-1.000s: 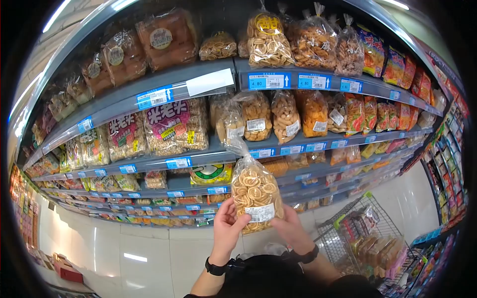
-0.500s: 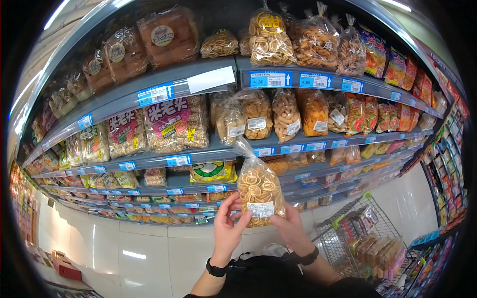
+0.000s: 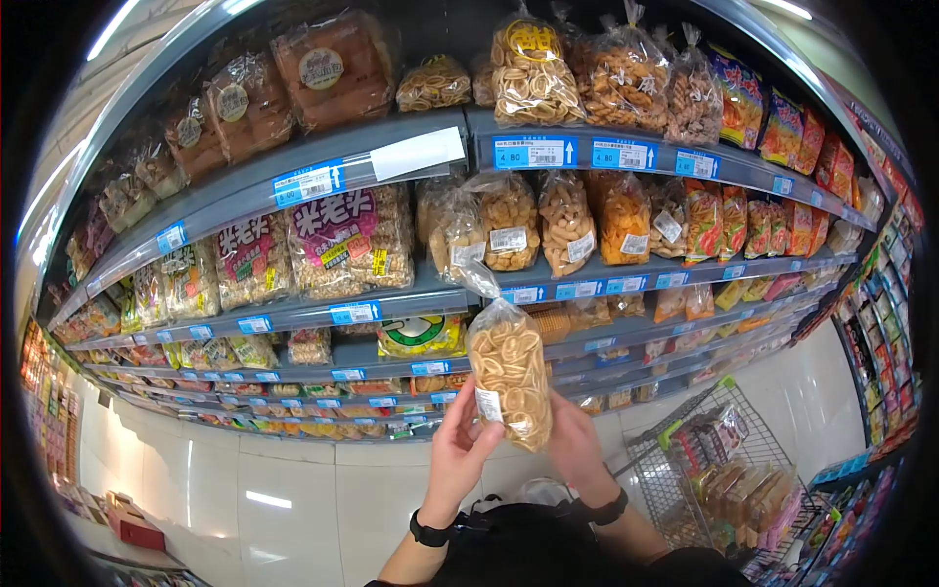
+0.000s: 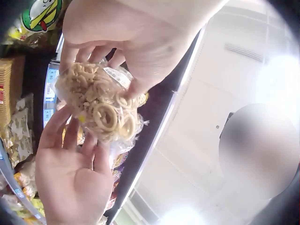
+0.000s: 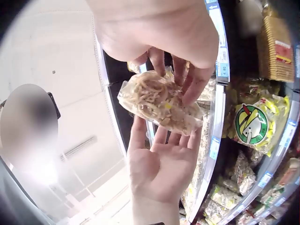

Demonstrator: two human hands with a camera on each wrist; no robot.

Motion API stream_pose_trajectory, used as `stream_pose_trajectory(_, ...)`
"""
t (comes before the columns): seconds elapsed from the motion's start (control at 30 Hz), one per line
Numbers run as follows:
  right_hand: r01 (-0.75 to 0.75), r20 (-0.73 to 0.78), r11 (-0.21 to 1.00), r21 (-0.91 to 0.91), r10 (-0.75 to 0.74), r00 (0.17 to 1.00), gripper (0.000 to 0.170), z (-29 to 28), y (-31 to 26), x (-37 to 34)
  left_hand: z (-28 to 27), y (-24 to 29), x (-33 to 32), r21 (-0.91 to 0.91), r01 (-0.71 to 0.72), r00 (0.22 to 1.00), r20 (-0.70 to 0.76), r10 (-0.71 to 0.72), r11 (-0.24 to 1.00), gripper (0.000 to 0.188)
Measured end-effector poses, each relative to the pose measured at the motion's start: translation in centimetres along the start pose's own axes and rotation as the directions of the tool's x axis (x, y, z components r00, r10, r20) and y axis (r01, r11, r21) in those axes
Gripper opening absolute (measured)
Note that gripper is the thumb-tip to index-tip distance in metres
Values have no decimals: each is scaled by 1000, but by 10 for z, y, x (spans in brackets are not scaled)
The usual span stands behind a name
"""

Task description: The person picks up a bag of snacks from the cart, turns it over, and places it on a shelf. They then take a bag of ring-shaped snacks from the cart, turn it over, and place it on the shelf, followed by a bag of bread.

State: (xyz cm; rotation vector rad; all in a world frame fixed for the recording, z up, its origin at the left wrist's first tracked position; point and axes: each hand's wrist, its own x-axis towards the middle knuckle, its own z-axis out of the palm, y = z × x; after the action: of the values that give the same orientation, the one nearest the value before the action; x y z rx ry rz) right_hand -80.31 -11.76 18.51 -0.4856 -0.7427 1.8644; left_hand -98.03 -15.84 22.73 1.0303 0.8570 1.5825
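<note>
A clear plastic bag of ring-shaped snacks (image 3: 514, 367) is held upright in front of the shelves, its gathered neck at the top. My left hand (image 3: 460, 455) grips its lower left side, thumb on the near face below the white label (image 3: 489, 405) and fingers behind. At the lower right side is my right hand (image 3: 579, 445); in the left wrist view its fairly straight fingers (image 4: 70, 133) touch the bag, palm uncovered. The right wrist view shows the bag (image 5: 150, 96) between both hands.
Shelves (image 3: 430, 300) full of bagged snacks span the view, with blue price tags along their edges. Bags of similar rings (image 3: 533, 78) stand on the top shelf. A wire shopping cart (image 3: 657, 479) holding packaged goods stands at the lower right. Tiled floor (image 3: 381, 499) lies below.
The bag has turned, its label shifting from the front to the left side. My right thumb has come off the front face, while my left hand keeps its hold.
</note>
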Motion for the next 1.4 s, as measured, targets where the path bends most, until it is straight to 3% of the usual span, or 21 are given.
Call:
stream_pose_trajectory(0.03,109,35,956,-272,-104,994,45,-1,1,-1,-2,-1,-1,0,-1,1000,0,1,1000,65)
stream_pose_trajectory(0.07,217,98,827,-518,-194,976,43,-1,1,-1,-4,-5,-3,-58,24,999,47,-21,998,70)
stream_pose_trajectory(0.23,330,188,742,-583,-272,944,41,13,-11,-6,-6,-18,-5,-181,112,989,116,-92,977,84)
stream_pose_trajectory(0.3,379,250,686,-621,-285,926,42,12,-12,-6,-2,-17,-5,-191,38,997,79,-23,981,85)
stream_pose_trajectory(0.4,415,303,693,-589,-287,909,47,14,-10,-7,-2,-19,-6,-203,52,998,53,-42,978,87)
stream_pose_trajectory(0.47,242,146,849,-470,-196,970,50,17,-8,-10,2,-14,-8,-230,41,998,55,-29,972,89)
stream_pose_trajectory(0.5,244,147,848,-470,-198,969,50,12,-4,-9,3,-13,-8,-257,29,998,57,-15,966,91)
stream_pose_trajectory(0.57,-29,27,912,-410,44,999,50,-8,8,-7,1,-16,-9,-185,-1,995,100,19,983,93)
stream_pose_trajectory(0.7,24,105,850,-526,37,994,47,-17,16,-12,-2,-14,-9,-2,-67,983,172,66,998,96)
stream_pose_trajectory(0.77,-152,14,984,-99,154,988,46,-15,15,-9,-3,-14,-8,42,-74,980,189,65,996,96)
stream_pose_trajectory(1.2,-198,71,980,33,195,978,47,-33,24,-5,1,-16,-12,31,-18,981,192,11,999,89)
stream_pose_trajectory(1.27,-190,88,974,125,180,980,49,-28,20,-6,1,-15,-12,24,-13,978,207,7,1000,88)
stream_pose_trajectory(1.33,-193,111,968,158,177,978,50,-29,18,-8,0,-17,-11,196,-63,966,257,11,979,84)
stream_pose_trajectory(1.4,-191,142,964,183,167,976,51,-31,16,-7,2,-19,-11,183,-64,970,244,18,981,82)
